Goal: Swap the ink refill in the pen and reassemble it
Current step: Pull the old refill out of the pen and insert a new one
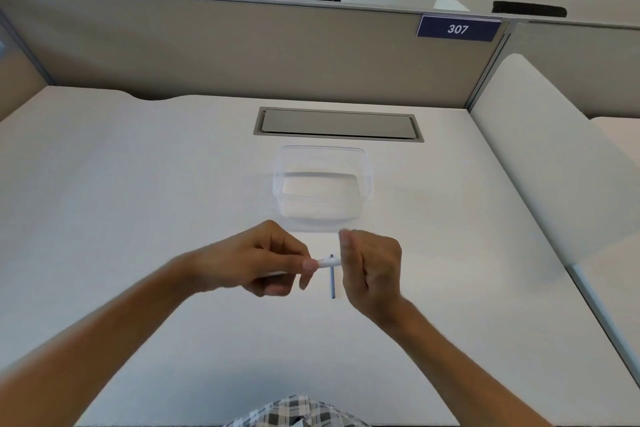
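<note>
A white pen (327, 262) is held level above the white desk (138, 201), between both hands. My left hand (258, 262) grips its left part with thumb and fingers. My right hand (372, 269) is closed around its right end, which is hidden in the fist. A thin dark blue ink refill (332, 282) lies on the desk just below the pen, pointing towards me. The image is slightly blurred around the hands.
A clear plastic container (323, 184) stands on the desk just beyond the hands. A grey cable flap (337, 123) is set in the desk behind it. A beige partition (242, 52) closes the far edge, and a white divider (554, 166) runs along the right.
</note>
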A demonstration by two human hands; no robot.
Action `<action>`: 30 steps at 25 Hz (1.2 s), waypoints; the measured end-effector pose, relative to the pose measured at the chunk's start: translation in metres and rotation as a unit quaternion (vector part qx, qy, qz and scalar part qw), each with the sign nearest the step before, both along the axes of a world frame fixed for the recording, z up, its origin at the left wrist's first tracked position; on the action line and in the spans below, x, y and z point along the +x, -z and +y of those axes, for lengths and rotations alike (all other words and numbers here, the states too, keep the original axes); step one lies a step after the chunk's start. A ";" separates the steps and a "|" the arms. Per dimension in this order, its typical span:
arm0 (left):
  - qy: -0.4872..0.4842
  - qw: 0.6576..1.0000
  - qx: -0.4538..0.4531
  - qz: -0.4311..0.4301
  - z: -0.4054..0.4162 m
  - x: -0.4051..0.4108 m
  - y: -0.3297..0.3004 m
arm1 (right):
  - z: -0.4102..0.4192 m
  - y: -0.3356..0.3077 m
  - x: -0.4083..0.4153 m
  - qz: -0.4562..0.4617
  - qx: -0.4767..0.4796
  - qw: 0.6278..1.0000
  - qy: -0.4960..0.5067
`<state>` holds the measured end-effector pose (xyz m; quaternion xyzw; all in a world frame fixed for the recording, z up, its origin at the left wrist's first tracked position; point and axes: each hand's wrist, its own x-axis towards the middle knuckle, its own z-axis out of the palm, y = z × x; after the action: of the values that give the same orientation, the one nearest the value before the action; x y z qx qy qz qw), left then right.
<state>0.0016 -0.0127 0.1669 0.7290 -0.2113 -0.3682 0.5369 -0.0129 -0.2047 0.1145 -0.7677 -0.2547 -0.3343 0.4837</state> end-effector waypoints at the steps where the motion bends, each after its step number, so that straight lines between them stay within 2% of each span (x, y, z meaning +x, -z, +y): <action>1: 0.037 0.998 -0.003 0.041 0.003 0.002 -0.004 | -0.002 -0.003 0.003 -0.056 -0.033 0.998 -0.009; 3: 0.048 0.998 0.002 0.047 0.004 0.004 -0.006 | -0.005 -0.003 0.007 -0.082 -0.065 0.994 0.003; 4: 0.017 1.000 0.017 0.016 0.002 0.004 -0.005 | -0.005 -0.001 0.007 -0.040 -0.057 0.997 0.024; 6: -0.068 0.988 0.071 -0.118 -0.006 0.001 0.003 | 0.001 0.005 0.005 0.152 0.023 0.986 0.067; 7: -0.093 0.965 0.112 -0.217 -0.008 0.000 0.010 | 0.005 0.009 0.004 0.257 0.072 0.961 0.076; 8: -0.099 0.926 0.167 -0.323 -0.009 -0.001 0.018 | 0.008 0.013 0.003 0.338 0.108 0.931 0.081; 10: -0.089 0.830 0.260 -0.486 -0.009 -0.004 0.029 | 0.012 0.021 0.003 0.430 0.151 0.887 0.076; 12: -0.083 0.773 0.270 -0.568 -0.011 -0.006 0.036 | 0.014 0.020 0.002 0.459 0.184 0.867 0.064; 14: -0.085 0.746 0.250 -0.611 -0.012 -0.006 0.036 | 0.015 0.017 0.001 0.437 0.204 0.874 0.063; 16: -0.106 0.761 0.226 -0.599 -0.010 -0.007 0.030 | 0.017 0.012 0.000 0.384 0.210 0.897 0.060; 17: -0.118 0.790 0.205 -0.565 -0.009 -0.008 0.025 | 0.017 0.009 0.000 0.354 0.207 0.910 0.059; 19: -0.118 0.894 0.125 -0.414 -0.008 -0.005 0.009 | 0.015 -0.001 -0.003 0.257 0.174 0.949 0.047; 20: -0.106 0.940 0.079 -0.315 -0.007 -0.003 0.000 | 0.012 -0.007 -0.004 0.170 0.128 0.976 0.046; 21: -0.080 0.972 0.047 -0.218 -0.004 -0.001 -0.010 | 0.007 -0.011 -0.004 0.066 0.069 0.995 0.041; 23: -0.001 0.997 0.027 -0.078 0.002 0.003 -0.025 | -0.003 -0.017 0.002 -0.121 -0.033 0.992 0.007; 25: 0.033 0.998 0.036 -0.051 0.005 0.003 -0.028 | -0.008 -0.019 0.009 -0.194 -0.082 0.978 0.007; 26: 0.010 0.996 0.048 -0.078 0.004 0.003 -0.025 | -0.008 -0.019 0.010 -0.161 -0.087 0.983 0.020; 27: -0.034 0.988 0.063 -0.134 0.001 0.002 -0.021 | -0.007 -0.017 0.011 -0.089 -0.073 0.992 0.048; 28: -0.076 0.968 0.087 -0.220 -0.001 0.000 -0.016 | -0.003 -0.013 0.009 0.023 -0.032 0.997 0.072; 29: -0.099 0.929 0.128 -0.332 -0.002 -0.001 -0.009 | 0.003 -0.009 0.006 0.148 0.030 0.985 0.083; 30: -0.097 0.870 0.182 -0.448 -0.003 -0.003 -0.002 | 0.008 -0.004 0.003 0.267 0.100 0.956 0.070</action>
<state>-0.0009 -0.0154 0.1688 0.9174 -0.2868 0.0193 0.2754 -0.0095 -0.1967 0.1186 -0.7929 -0.0271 -0.1735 0.5836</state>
